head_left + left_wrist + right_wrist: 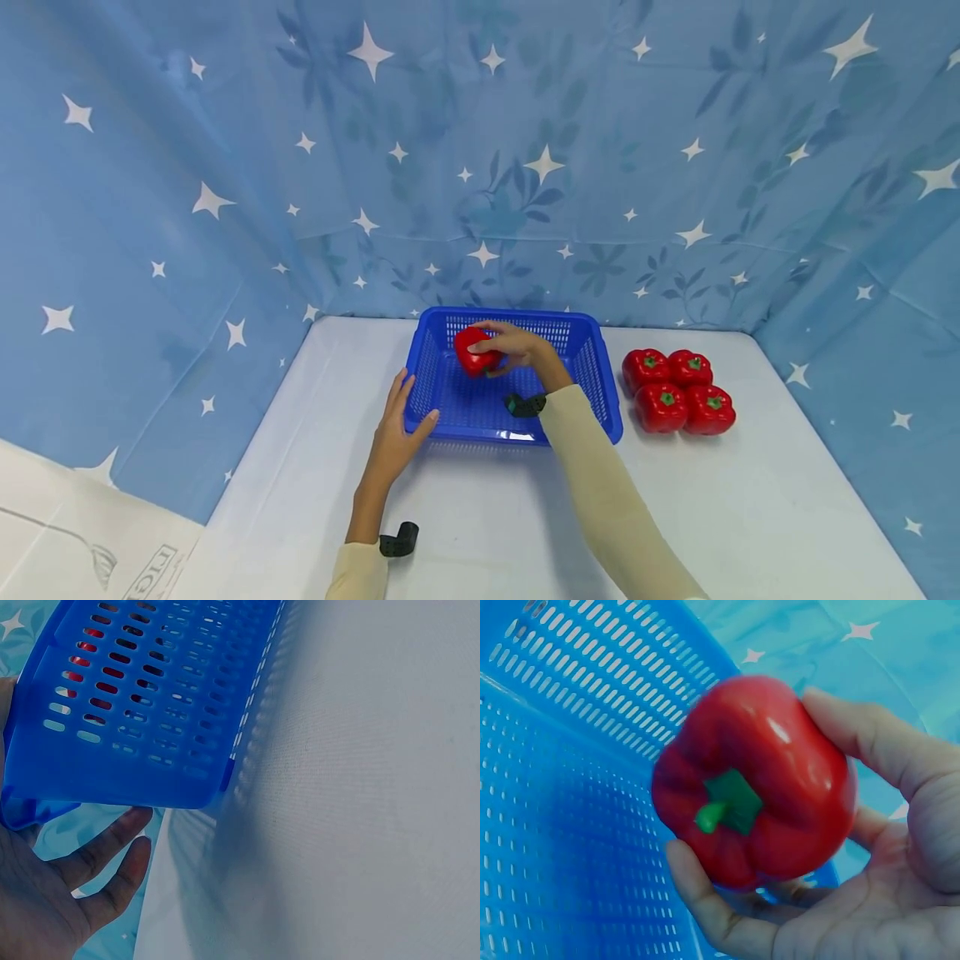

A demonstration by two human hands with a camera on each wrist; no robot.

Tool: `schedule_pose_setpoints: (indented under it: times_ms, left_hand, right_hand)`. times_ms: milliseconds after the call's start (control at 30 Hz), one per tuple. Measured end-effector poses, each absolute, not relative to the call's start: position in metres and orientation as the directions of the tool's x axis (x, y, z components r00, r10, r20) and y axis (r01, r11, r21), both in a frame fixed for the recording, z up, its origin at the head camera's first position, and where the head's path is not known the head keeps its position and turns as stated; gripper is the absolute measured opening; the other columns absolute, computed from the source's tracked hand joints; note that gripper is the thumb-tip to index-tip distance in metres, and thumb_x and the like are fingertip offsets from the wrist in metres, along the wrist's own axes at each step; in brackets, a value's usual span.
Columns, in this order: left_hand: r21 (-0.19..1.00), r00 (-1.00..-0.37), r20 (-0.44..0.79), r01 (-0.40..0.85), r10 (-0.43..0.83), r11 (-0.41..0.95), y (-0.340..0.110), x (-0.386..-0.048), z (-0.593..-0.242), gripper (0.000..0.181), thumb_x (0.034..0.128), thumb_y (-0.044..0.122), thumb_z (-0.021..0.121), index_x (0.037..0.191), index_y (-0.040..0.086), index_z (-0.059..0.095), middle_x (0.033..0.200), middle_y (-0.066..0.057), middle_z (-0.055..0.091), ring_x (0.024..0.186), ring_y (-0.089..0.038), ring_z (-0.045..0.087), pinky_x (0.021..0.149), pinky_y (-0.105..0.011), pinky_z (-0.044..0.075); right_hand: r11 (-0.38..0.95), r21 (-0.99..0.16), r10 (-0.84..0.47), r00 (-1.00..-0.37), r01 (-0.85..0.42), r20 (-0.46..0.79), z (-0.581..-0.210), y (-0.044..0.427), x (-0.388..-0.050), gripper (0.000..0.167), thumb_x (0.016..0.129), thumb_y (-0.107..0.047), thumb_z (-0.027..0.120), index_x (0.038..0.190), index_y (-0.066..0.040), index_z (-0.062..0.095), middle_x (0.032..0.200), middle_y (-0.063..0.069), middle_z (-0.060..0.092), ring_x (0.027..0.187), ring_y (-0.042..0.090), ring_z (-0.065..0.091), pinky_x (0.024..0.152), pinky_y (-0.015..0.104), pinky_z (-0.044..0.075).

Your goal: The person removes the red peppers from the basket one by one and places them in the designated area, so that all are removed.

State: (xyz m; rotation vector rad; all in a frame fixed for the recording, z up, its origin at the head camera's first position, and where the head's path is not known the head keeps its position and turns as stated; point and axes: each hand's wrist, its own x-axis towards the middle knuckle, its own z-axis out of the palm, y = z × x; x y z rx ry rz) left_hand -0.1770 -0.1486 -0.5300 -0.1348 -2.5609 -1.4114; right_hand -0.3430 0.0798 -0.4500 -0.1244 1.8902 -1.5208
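A glossy red bell pepper (757,780) with a green stem is held in my right hand (870,885), the fingers and thumb curled round its sides. In the head view this pepper (476,353) is over the inside of a blue plastic basket (517,437), towards its back left. My left hand (396,437) is at the basket's front left corner, fingers spread and fairly straight. In the left wrist view, two fingers of the left hand (56,889) extend beside the perforated basket wall (127,765). Whether the hand bears on the rim is hard to tell.
Several red bell peppers (678,392) stand in a cluster right of the basket on the white tabletop (750,500). A blue curtain (480,167) with white stars hangs behind and at both sides. Black devices (400,540) are worn at the wrists.
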Motion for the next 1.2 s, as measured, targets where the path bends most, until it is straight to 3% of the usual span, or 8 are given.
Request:
schedule_pose_setpoints:
  times_ms: [200,467,700,967,1200]
  left_hand:
    - [0.826,-0.972,0.233,0.184,-0.024,0.533,-0.149,-0.176,-0.53,0.081,0.0917,0.051,0.061,0.156,0.017,0.026,0.166,0.004,0.01,0.151,-0.032,0.017,0.114,-0.061,0.025]
    - [0.822,-0.97,0.24,0.184,-0.035,0.538,-0.149,-0.175,-0.531,0.081,0.0917,0.049,0.062,0.156,0.015,0.026,0.166,-0.001,0.011,0.151,-0.033,0.016,0.115,-0.06,0.026]
    - [0.824,-0.971,0.236,0.183,-0.032,0.537,-0.148,-0.176,-0.53,0.08,0.0916,0.049,0.062,0.155,0.016,0.026,0.165,0.006,0.009,0.151,-0.033,0.018,0.114,-0.061,0.027]
    - [0.822,-0.97,0.241,0.185,-0.035,0.539,-0.148,-0.176,-0.531,0.081,0.0912,0.049,0.063,0.155,0.015,0.026,0.165,0.006,0.01,0.151,-0.033,0.018,0.114,-0.061,0.027]
    - [0.823,-0.971,0.238,0.183,-0.034,0.538,-0.149,-0.176,-0.532,0.081,0.0914,0.05,0.062,0.155,0.017,0.026,0.166,0.003,0.011,0.151,-0.033,0.018,0.113,-0.061,0.028]
  right_hand:
    - [0.214,-0.884,-0.387,-0.795,0.415,-0.467,-0.445,0.09,-0.34,0.067,0.092,-0.021,0.067,0.15,-0.019,0.034,0.151,0.017,0.034,0.134,0.041,0.038,0.099,0.054,0.049]
    - [0.091,-0.904,-0.307,-0.851,0.419,-0.425,-0.439,0.105,-0.335,0.07,0.091,-0.023,0.068,0.148,-0.009,0.031,0.148,0.019,0.037,0.13,0.036,0.042,0.095,0.05,0.052]
    - [-0.025,-0.924,-0.322,-0.878,0.382,-0.354,-0.438,0.114,-0.334,0.074,0.092,-0.017,0.066,0.151,-0.006,0.022,0.149,0.022,0.035,0.128,0.038,0.046,0.101,0.059,0.045]
    - [0.009,-0.932,-0.251,-0.902,0.362,-0.352,-0.439,0.12,-0.33,0.076,0.091,-0.019,0.067,0.15,-0.001,0.022,0.15,0.022,0.033,0.134,0.039,0.04,0.102,0.057,0.045]
    - [0.019,-0.938,-0.189,-0.92,0.346,-0.343,-0.438,0.128,-0.323,0.079,0.089,-0.017,0.071,0.151,-0.004,0.022,0.151,0.02,0.032,0.136,0.04,0.037,0.104,0.056,0.044]
